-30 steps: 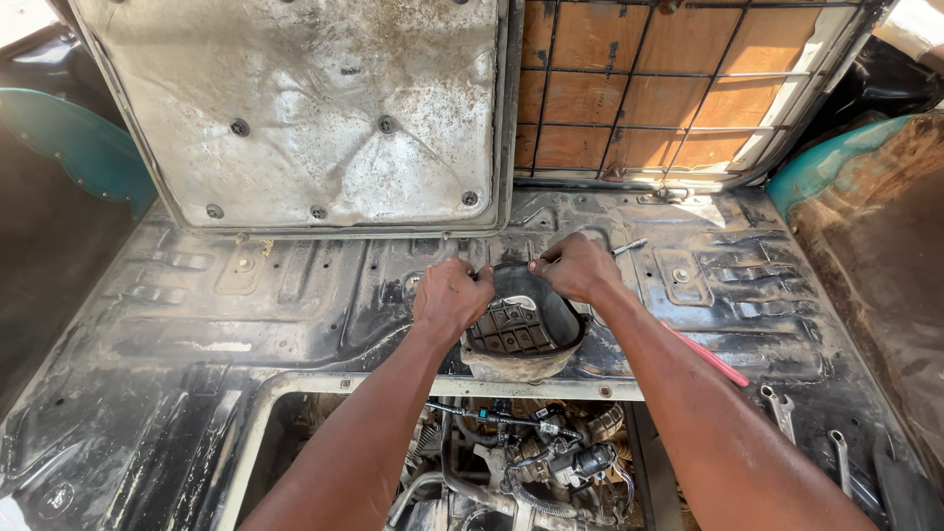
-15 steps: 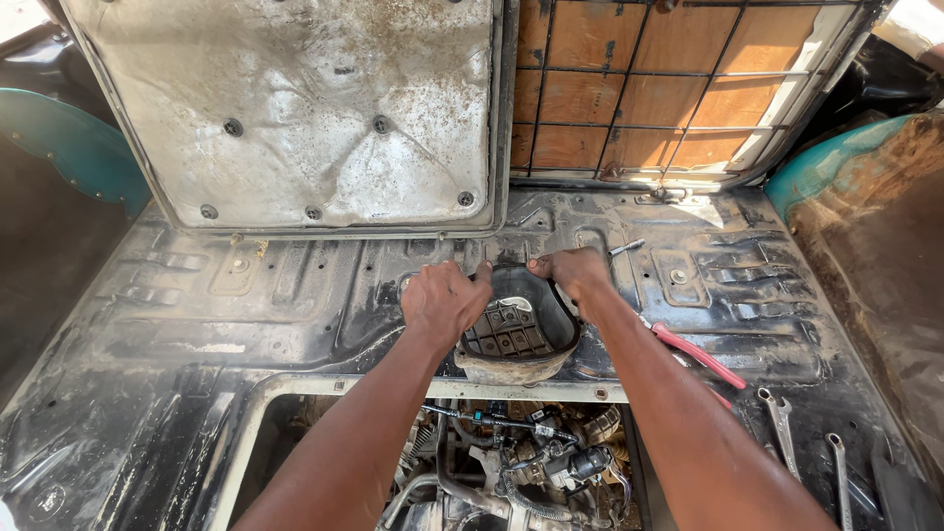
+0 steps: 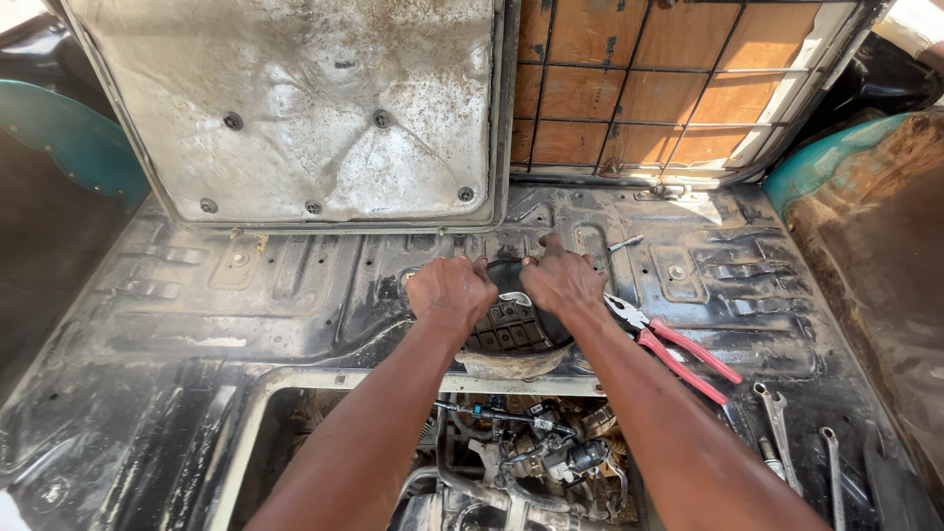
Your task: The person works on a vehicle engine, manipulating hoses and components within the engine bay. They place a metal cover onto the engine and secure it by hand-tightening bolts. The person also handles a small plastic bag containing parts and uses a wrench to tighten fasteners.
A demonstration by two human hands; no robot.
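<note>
Since a second ago, our hands have slid closer together on the black ribbed cover (image 3: 511, 324). Nearest us gapes the engine opening (image 3: 511, 462); just beyond, left hand (image 3: 450, 292) and right hand (image 3: 562, 280) curl over the cover's far rim, equally near. Red-handled pliers (image 3: 669, 344) lie rightward on the metal floor (image 3: 197, 334).

red-handled pliers (image 3: 674, 349) just right of grip | wrenches (image 3: 779, 431) farther right | engine bay (image 3: 511, 462) below | raised grey panel (image 3: 295, 108) above
</note>
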